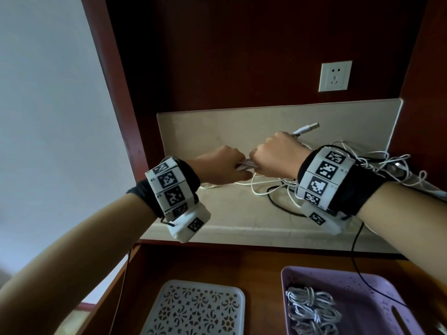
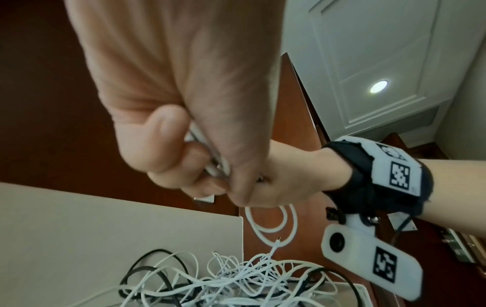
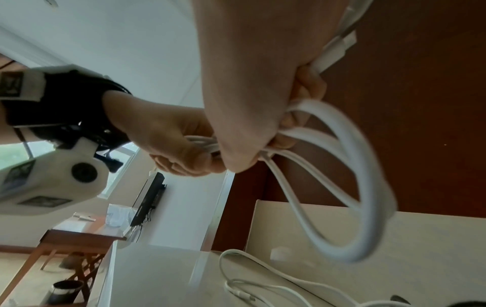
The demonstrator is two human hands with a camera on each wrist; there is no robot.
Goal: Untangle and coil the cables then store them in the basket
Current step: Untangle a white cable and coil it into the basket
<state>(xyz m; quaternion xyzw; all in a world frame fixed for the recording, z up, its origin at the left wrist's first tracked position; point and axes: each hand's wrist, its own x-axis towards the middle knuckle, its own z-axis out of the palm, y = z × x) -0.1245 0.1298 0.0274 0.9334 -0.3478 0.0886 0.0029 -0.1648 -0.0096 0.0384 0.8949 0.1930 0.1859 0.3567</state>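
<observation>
Both hands meet above the beige counter (image 1: 232, 211). My left hand (image 1: 222, 165) and right hand (image 1: 275, 155) each grip the same bundle of white cable (image 1: 246, 164), fist to fist. A USB plug (image 1: 307, 128) sticks out past the right hand. In the right wrist view the white cable's loops (image 3: 355, 166) hang from the right hand (image 3: 276, 128), with the left hand (image 3: 178, 149) beside it. The left wrist view has the left hand (image 2: 184, 157) curled round the white cable (image 2: 219, 166). A tangle of white and black cables (image 1: 362, 165) lies at the right. The purple basket (image 1: 377, 284) holds coiled cables (image 1: 312, 308).
A white perforated tray (image 1: 196, 310) lies left of the basket on the lower wooden shelf. A wall socket (image 1: 335, 76) sits on the dark wooden back panel. A thin black cord (image 1: 358, 259) runs from the counter's edge down across the basket.
</observation>
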